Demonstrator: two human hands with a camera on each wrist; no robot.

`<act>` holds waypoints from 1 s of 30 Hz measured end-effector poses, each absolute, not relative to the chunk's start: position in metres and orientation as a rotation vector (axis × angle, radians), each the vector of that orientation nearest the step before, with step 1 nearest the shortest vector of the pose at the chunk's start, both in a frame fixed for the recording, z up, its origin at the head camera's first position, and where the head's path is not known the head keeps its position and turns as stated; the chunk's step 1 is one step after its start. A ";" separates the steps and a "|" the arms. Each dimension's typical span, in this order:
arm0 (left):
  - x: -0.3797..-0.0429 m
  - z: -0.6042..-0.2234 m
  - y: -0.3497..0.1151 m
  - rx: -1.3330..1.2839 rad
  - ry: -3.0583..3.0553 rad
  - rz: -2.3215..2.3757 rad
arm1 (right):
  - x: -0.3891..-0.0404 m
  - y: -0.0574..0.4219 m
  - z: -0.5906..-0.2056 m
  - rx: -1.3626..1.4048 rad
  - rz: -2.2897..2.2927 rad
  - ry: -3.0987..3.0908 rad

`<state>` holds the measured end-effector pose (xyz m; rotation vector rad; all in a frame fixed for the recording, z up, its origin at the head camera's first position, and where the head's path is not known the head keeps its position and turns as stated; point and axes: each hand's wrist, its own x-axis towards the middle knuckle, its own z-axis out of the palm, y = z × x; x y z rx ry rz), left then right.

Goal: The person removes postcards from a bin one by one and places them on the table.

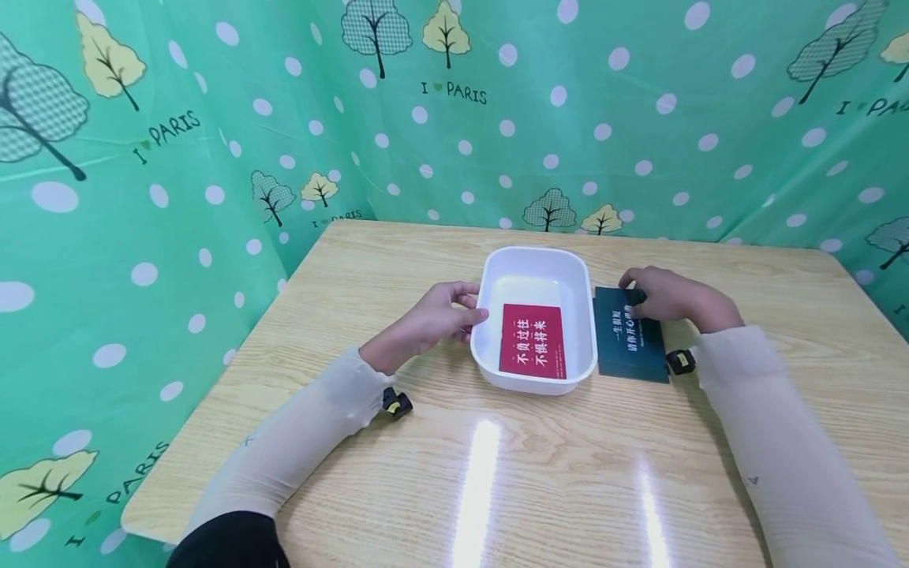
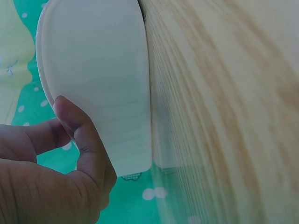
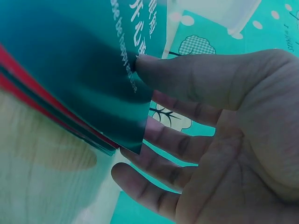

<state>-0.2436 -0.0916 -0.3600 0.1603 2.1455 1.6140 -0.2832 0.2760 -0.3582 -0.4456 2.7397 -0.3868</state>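
Note:
A white plastic tub (image 1: 577,276) stands on the table with a red card (image 1: 531,344) bearing white characters lying inside it. My left hand (image 1: 443,315) holds the tub's left rim between thumb and fingers. The left wrist view shows the thumb over the tub's outer wall (image 2: 103,88). To the right of the tub lies a stack of cards, a dark teal card (image 1: 628,351) with white writing on top. My right hand (image 1: 667,295) pinches that teal card (image 3: 70,74) near one corner, thumb on its face. Red and teal edges show beneath it in the right wrist view.
The wooden table (image 1: 341,489) carries both the tub and the stack, which sit close side by side. Behind and to the left hangs a green dotted cloth (image 1: 454,150) with printed trees. Black wrist pieces are on both forearms.

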 end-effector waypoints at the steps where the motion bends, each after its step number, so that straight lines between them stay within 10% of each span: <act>1: -0.243 -0.360 -0.091 0.160 2.145 1.618 | -0.283 0.276 -0.359 -0.443 -0.383 2.743; 30: -0.241 -0.359 -0.091 0.151 2.144 1.649 | -0.276 0.253 -0.338 -0.453 -0.551 2.984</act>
